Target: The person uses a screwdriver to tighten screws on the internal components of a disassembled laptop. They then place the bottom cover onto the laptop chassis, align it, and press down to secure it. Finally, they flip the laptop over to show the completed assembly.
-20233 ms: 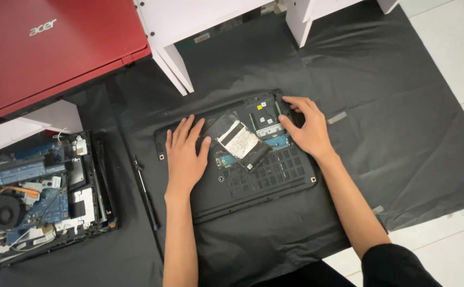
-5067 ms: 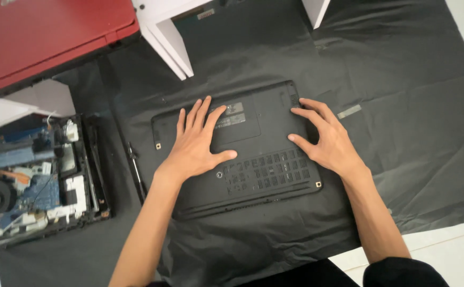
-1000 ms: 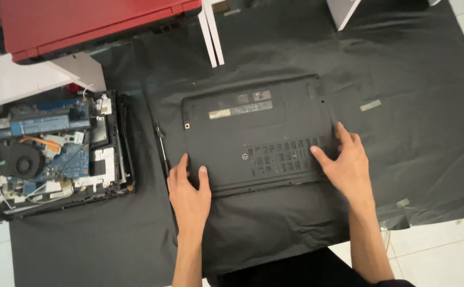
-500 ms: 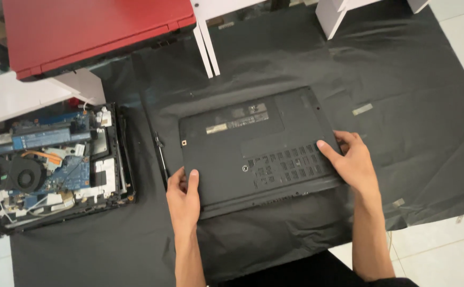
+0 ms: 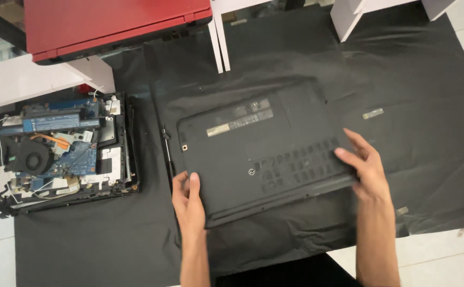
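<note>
Mid-mat on the black sheet [image 5: 428,106], the stiff, likely weighty black laptop [image 5: 258,154] lay underside up, and you gripped its near corners, left hand [image 5: 189,199] and right hand [image 5: 364,170] fingers clamped.

Laptop base [image 5: 264,154] on mat [image 5: 428,106], opened laptop [image 5: 62,151] left, closed laptop [image 5: 115,24] behind, screwdriver [image 5: 166,151] between.
</note>
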